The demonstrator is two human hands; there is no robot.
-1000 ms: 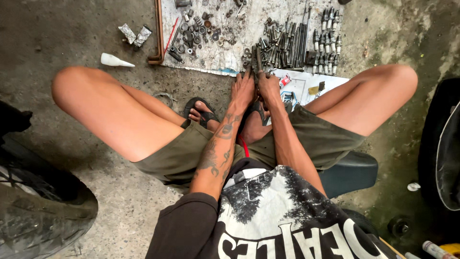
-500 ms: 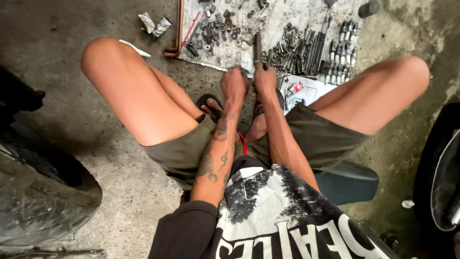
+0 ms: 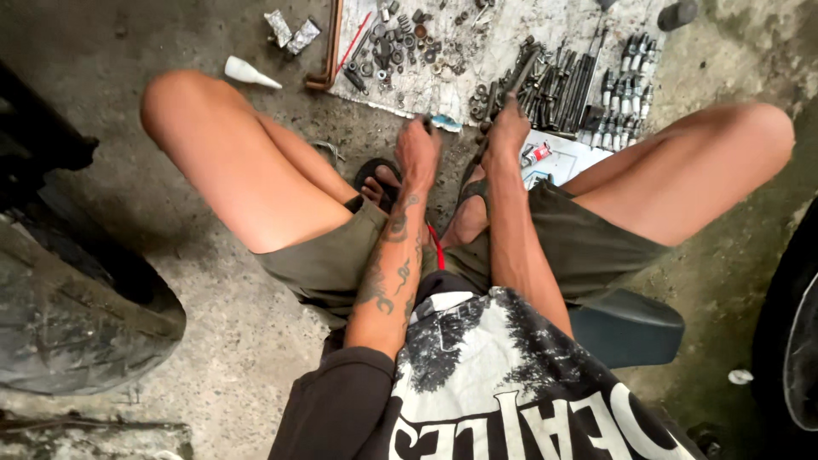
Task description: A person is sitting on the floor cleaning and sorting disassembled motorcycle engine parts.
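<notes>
Head view. The person sits low on a dark seat (image 3: pixel 626 328), knees spread, and both arms reach forward between the legs to the concrete floor (image 3: pixel 213 341).

The right hand (image 3: pixel 507 136) is closed around a long dark metal rod-shaped tool (image 3: pixel 511 85). The long axis of this tool runs from the hand away from the body and a little to the right, so its far end lies over the heap of dark bolts and long metal pins (image 3: pixel 554 85) on the pale dirty sheet (image 3: pixel 477 51) spread on the floor. The fingers of this hand are curled tight on the lower part of the tool; only the back of the hand shows, so how the fingertips sit I cannot tell.

The left hand (image 3: pixel 419 153) is just beside the right one, a little nearer to the body, with its fingers bent downward. It seems to press on or pinch something small at the near edge of the sheet, close to a small blue-white object (image 3: pixel 445 123), but what is in it, and whether it is really closed, I cannot tell. The lower end of the tool passes between the two hands, so the right hand is the one that has it, and the left hand is near enough to touch it.

Around: small nuts and washers (image 3: pixel 396 47) lie farther on the sheet, a row of grey spark-plug-like parts (image 3: pixel 622 77) at the right, a rusty bent pipe (image 3: pixel 328 51) and a white plastic cone nozzle (image 3: pixel 247 72) at the left. A dark rubber tyre (image 3: pixel 68 315) stands beside the left leg.
</notes>
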